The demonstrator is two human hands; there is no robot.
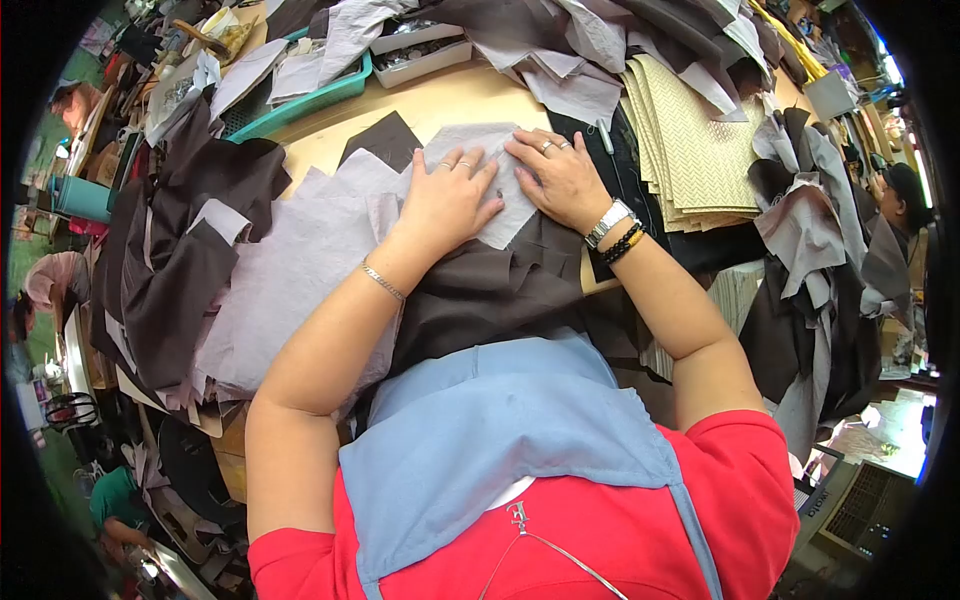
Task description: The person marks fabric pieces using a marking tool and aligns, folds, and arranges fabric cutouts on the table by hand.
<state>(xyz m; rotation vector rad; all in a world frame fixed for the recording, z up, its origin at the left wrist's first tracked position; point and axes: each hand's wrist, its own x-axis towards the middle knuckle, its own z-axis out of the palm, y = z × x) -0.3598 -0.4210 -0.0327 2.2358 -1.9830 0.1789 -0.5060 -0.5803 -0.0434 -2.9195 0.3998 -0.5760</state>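
My left hand (447, 197) lies palm down on a pale grey fabric piece (487, 140), its fingers spread. Near the right edge of the same piece, my right hand (562, 180) also rests flat, fingers apart. Beneath and in front of the hands is dark brown fabric (490, 300), bunched toward my apron. A layered stack of pale pinkish-grey pieces (300, 270) spreads to the left of my left hand. Behind that stack, a dark flat piece (382, 135) shows on the table (440, 100).
Cream woven-patterned sheets (695, 150) are stacked at the right. A teal tray (300, 112) and a white box of small parts (422, 60) stand at the back. Draped dark fabric (180, 260) lies left. Other people sit at the far left and right edges.
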